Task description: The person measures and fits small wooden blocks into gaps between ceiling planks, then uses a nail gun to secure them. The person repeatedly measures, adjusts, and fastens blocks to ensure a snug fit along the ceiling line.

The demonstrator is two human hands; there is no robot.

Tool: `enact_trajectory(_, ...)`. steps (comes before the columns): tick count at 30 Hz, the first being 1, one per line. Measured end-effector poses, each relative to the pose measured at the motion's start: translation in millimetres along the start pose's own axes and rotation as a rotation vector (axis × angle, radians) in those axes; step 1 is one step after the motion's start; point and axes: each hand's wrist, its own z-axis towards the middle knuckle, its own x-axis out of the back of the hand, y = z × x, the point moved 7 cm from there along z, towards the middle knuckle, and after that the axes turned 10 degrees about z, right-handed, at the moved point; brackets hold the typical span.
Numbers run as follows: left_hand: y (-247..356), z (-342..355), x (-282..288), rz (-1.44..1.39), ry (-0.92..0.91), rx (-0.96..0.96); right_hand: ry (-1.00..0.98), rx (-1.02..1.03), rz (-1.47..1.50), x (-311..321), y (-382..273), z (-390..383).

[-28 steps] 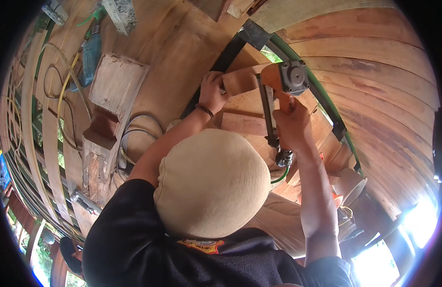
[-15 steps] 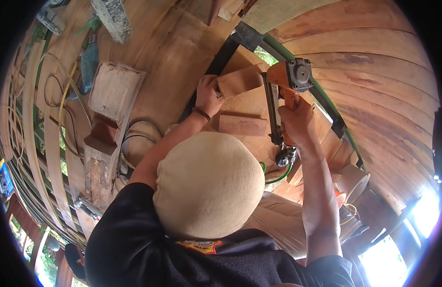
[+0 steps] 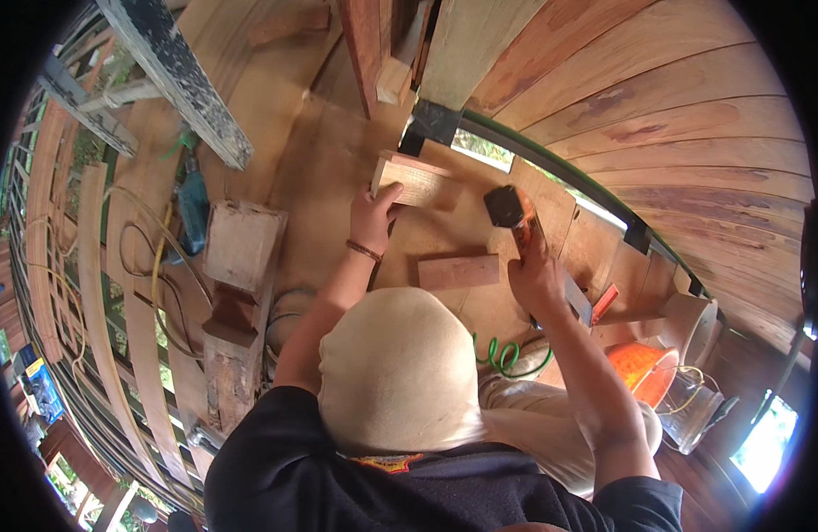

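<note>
My left hand grips a short wooden block by its left end, thumb on top. The block's pale face is turned up. In my right hand is an orange and black air nailer, held by its grip. Its black head stands a little to the right of the block, apart from it. Much of the nailer is hidden by its own head and my hand. Another reddish wooden block lies on the planks between my two hands. A coiled green air hose runs below my right hand.
Curved planking rises at the right along a dark green frame edge. An orange bucket stands at lower right. At left are a weathered timber, a teal power drill with its cord, and slats with gaps. A paint-splashed beam slants at upper left.
The view has shifted. The nailer has swung away from the block, its head now turned toward me. My left hand has turned the block so that its pale face shows.
</note>
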Motion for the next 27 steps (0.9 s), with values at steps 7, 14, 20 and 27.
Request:
enact_trajectory(7, 86, 50, -72, 0.223, -0.322, 0.306, -0.009, -0.093, -0.025, -81, 21, 0)
enact_trajectory(14, 112, 108, -142, 0.894, -0.373, 0.285, 0.079, 0.015, -0.009, -107, 17, 10)
enact_trajectory(20, 10, 99, -111, 0.008, 0.089, 0.244, 0.091, 0.063, 0.233, -89, 4, 11)
enact_trajectory(27, -6, 151, -100, -0.401, 0.211, 0.203, 0.222, 0.027, 0.396, -101, 15, 13)
